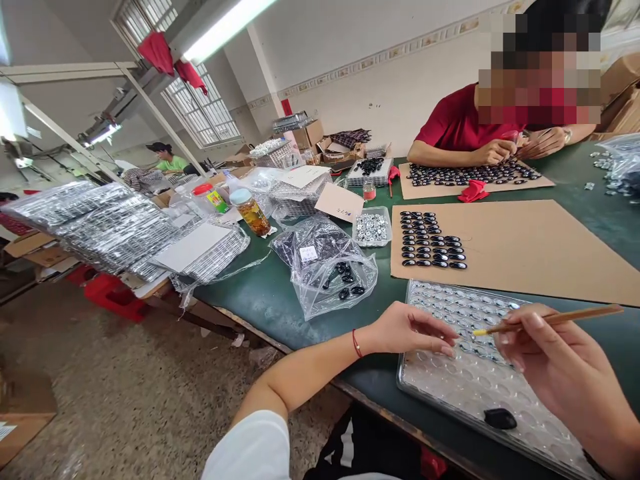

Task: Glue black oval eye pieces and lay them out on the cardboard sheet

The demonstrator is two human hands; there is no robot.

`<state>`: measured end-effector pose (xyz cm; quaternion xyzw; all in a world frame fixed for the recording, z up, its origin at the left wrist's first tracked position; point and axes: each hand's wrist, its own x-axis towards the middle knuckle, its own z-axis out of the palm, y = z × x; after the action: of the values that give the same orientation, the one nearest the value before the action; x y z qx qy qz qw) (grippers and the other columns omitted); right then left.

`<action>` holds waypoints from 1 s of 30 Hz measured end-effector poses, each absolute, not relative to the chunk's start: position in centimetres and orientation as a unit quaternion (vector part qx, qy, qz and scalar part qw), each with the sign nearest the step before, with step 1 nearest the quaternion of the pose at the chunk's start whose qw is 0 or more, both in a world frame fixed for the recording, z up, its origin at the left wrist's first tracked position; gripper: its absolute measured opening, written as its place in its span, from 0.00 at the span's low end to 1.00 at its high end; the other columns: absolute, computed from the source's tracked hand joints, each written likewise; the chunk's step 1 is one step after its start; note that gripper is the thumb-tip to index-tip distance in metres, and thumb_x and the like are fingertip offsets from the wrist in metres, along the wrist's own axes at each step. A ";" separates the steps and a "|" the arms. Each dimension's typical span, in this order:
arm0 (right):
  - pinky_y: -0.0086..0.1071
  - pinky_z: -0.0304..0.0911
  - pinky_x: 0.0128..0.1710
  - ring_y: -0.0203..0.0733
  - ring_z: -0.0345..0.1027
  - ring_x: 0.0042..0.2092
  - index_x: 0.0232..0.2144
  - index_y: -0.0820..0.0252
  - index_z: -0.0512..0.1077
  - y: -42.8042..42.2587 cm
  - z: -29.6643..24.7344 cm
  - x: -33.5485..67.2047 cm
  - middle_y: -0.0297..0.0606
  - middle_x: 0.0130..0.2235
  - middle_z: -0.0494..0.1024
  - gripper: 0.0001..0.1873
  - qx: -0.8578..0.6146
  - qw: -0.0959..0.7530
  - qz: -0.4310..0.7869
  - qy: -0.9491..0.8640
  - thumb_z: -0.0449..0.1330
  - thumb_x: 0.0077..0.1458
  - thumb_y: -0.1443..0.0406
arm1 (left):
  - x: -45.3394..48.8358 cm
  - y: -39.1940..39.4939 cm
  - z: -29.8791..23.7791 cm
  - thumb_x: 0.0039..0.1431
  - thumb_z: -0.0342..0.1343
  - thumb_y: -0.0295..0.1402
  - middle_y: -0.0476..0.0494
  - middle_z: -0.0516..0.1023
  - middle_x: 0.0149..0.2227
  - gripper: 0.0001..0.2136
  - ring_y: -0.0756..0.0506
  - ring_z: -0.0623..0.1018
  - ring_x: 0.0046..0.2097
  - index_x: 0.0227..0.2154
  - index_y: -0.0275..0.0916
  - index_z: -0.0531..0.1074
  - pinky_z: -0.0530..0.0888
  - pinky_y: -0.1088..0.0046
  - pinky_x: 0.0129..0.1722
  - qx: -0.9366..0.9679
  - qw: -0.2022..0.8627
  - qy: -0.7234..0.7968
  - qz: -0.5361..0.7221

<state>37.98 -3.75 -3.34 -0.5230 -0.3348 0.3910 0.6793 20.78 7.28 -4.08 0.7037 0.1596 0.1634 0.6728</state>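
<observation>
Fingertips (535, 323) of the right hand (563, 353) pinch a slim, yellow-tipped, brown wooden stick (585, 313), its long axis lying crosswise above the clear moulded plastic tray (425, 379), tip aimed leftward, near the left hand (397, 330), whose thumb and forefinger stand slightly apart!

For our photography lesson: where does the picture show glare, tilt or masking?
Head view: the largest tube light glows white, the clear bag of black pieces glints; head view: the barred windows lean; head view: pixel blocks hide the red-sleeved person's head.
</observation>
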 end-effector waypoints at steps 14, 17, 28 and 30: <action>0.23 0.50 0.14 0.28 0.54 0.17 0.25 0.59 0.70 -2.0 -3.1 38.7 0.31 0.18 0.66 0.11 -0.466 0.727 0.414 -0.288 0.60 0.48 0.57 | 22.0 22.3 0.1 0.51 0.55 0.25 0.35 0.71 0.47 0.14 0.43 0.71 0.49 0.43 0.33 0.70 0.69 0.66 0.49 0.716 0.365 0.373 0.463; 0.23 0.50 0.14 0.27 0.54 0.17 0.24 0.61 0.70 -1.6 -3.1 39.1 0.30 0.18 0.66 0.12 -0.476 0.737 0.386 -0.286 0.60 0.48 0.57 | 22.9 19.0 -0.9 0.55 0.53 0.29 0.37 0.72 0.47 0.12 0.45 0.72 0.48 0.43 0.34 0.69 0.69 0.69 0.49 0.717 0.387 0.325 0.480; 0.22 0.47 0.13 0.24 0.51 0.16 0.25 0.60 0.67 -0.3 -3.6 41.2 0.28 0.19 0.64 0.13 -0.484 0.772 0.299 -0.284 0.56 0.53 0.56 | 24.1 3.2 -3.4 0.54 0.54 0.43 0.44 0.73 0.32 0.13 0.43 0.70 0.36 0.39 0.41 0.73 0.65 0.65 0.37 0.962 0.264 0.051 0.041; 0.23 0.47 0.13 0.24 0.51 0.16 0.25 0.60 0.67 -0.4 -3.4 41.1 0.27 0.19 0.64 0.13 -0.490 0.765 0.305 -0.287 0.56 0.53 0.56 | 24.2 3.2 -3.8 0.55 0.53 0.42 0.44 0.73 0.31 0.12 0.43 0.69 0.35 0.37 0.42 0.73 0.64 0.65 0.36 0.965 0.255 0.044 0.034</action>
<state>41.09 -0.40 -3.38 -0.4900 -0.2869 0.3048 0.7646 24.15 3.16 -3.77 0.9653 0.0437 0.0340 0.2554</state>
